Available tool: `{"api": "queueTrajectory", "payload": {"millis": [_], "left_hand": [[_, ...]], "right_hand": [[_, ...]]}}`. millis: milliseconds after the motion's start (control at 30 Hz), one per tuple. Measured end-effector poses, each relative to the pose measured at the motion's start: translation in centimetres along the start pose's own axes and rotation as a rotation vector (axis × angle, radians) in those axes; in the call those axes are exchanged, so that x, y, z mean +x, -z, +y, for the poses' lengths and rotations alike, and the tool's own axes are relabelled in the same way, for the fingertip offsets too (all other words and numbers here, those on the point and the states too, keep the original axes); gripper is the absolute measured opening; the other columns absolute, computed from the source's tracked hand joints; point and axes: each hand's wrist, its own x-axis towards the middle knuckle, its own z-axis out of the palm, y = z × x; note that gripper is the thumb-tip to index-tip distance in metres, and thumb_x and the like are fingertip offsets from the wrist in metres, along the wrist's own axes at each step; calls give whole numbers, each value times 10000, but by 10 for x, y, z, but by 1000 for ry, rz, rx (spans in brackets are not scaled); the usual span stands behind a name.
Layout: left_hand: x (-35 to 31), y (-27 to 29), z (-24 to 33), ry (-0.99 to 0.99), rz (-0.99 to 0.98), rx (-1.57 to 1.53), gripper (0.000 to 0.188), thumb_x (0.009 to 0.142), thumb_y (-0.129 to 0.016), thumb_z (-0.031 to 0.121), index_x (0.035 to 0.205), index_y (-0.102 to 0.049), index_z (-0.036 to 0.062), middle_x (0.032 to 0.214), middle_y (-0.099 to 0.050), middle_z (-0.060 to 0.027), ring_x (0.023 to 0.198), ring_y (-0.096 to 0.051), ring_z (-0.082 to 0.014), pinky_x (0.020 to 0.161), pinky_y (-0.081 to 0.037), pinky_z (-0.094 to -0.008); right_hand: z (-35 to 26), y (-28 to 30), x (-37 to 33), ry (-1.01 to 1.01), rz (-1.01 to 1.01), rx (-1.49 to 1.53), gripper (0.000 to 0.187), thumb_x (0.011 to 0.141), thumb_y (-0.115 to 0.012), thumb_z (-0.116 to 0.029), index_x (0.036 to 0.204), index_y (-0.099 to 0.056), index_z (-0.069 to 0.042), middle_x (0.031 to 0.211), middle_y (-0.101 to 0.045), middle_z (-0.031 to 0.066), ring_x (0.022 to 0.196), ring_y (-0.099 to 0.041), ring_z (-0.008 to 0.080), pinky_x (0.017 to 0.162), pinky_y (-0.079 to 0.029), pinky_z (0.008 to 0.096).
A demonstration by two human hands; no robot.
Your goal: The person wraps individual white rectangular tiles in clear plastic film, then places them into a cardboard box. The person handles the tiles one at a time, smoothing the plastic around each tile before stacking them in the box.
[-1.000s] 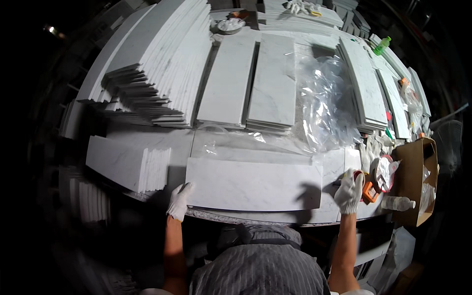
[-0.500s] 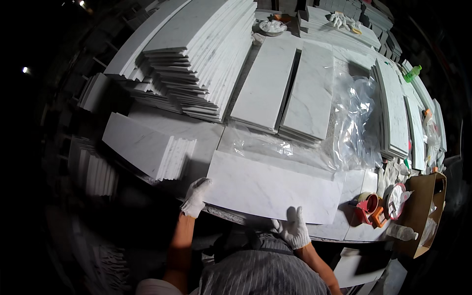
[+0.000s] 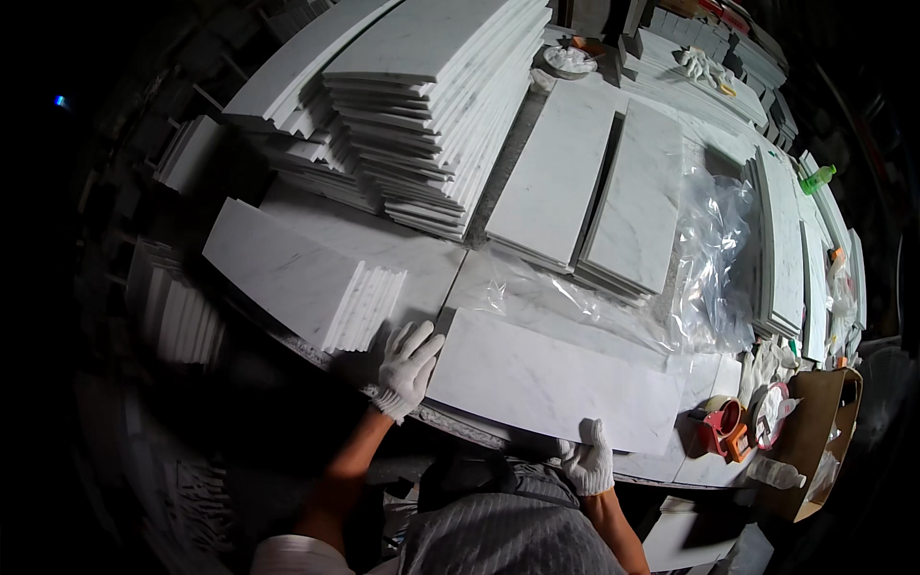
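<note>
A long white marble slab [image 3: 556, 379] with faint grey veins lies flat along the near edge of the worktable. My left hand [image 3: 406, 372], in a white knit glove, is open at the slab's left end, fingers spread and pointing away from me. My right hand [image 3: 588, 462], gloved too, rests against the slab's near edge. Its thumb points up over the top face and its fingers stretch leftward along the edge, partly shaded. Just left of my left hand is a short stack of similar slabs [image 3: 287, 273] with stepped ends.
Tall slab stacks [image 3: 422, 43] rise at the back left. Two lower piles [image 3: 556, 172] stand mid-table beside crumpled clear plastic film [image 3: 714, 259]. On the right are a red tape dispenser [image 3: 714, 426], a clear bottle [image 3: 776, 472], a cardboard box [image 3: 805, 422] and upright-looking slabs [image 3: 774, 249].
My left hand has spread its fingers and shifted from the slab's corner to beside its left end. My right hand stays at the near edge. The whole view has shifted slightly.
</note>
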Motion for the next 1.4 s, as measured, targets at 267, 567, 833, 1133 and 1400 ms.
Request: {"api": "queueTrajectory", "payload": {"millis": [267,567,833,1133,1400], "left_hand": [[-18,-30,12,-174,-11,27,585,831,-663,345,1334,-556,67,1414,-459,-215,1292,-454,-416,1068,-391,-548],[32,-49,5,-99,-67,251,539,897,-625,327,1362,-532,72,1396,-497,-142,1271,-463,-395,1065,-408,-506],[14,-82,-51,238,22,-167,263,892,-642,135,1140,-703,76,1204,-662,-89,1203,-555,-280,1034,-447,-374],[33,-36,18,352,-2,-476,355,898,-676,126,1234,-626,24,1226,-632,-137,1135,-604,-276,972,-482,-358],[21,-46,23,360,-81,-308,441,942,-612,171,1357,-542,40,1288,-576,-195,1181,-554,-348,1010,-449,-416]], "right_hand": [[3,-4,-6,-13,-91,-2,288,963,-629,-393,1027,-580,-116,1073,-636,102,819,-680,334,669,-639,412],[2,11,-3,46,-149,-15,252,990,-590,-353,971,-585,-101,999,-658,50,754,-700,394,661,-642,473],[0,13,4,36,-215,-11,202,996,-592,-303,976,-587,-101,978,-653,20,791,-701,310,700,-643,460],[2,12,5,58,-28,-81,123,974,-635,-224,1024,-603,-116,1024,-645,-1,851,-668,199,801,-625,425],[-21,-15,-22,-182,-129,-427,395,939,-683,-388,1168,-610,-75,953,-648,54,867,-657,199,786,-579,335]]}}
